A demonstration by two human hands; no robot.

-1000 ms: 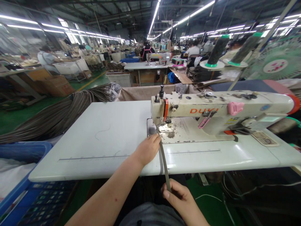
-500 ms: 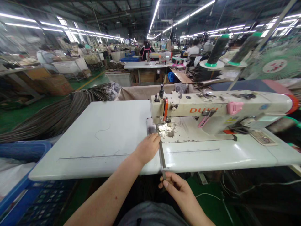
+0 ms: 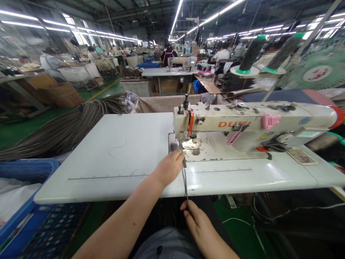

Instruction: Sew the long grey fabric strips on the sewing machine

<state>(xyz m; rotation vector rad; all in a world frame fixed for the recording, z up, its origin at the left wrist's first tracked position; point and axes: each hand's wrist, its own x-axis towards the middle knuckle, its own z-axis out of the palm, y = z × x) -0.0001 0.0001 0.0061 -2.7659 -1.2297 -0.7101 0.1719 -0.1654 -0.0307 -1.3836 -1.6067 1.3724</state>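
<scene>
A narrow grey-brown fabric strip [image 3: 185, 183] runs from the sewing machine [image 3: 215, 120] down over the table's front edge. My left hand [image 3: 171, 166] is closed on its upper part, just in front of the presser foot, with the fingertips pressing down. Below the table edge, my right hand [image 3: 194, 217] pinches the same strip between thumb and fingers. Between the two hands the strip looks thin, turned nearly edge-on, with a wider bit showing beside the left fingertips. The needle area is partly hidden behind the left hand.
A loose thread [image 3: 118, 145] lies on the white table [image 3: 134, 131]. Bundled dark strips [image 3: 54, 124] hang behind it at the left, above a blue crate [image 3: 29, 166]. Two thread cones [image 3: 252, 55] stand at the right near a fan [image 3: 315, 72]. Other people work farther back.
My right hand has moved slightly down and its fingers have closed in more. The strip has twisted from flat to nearly edge-on. My left hand stays almost in place.
</scene>
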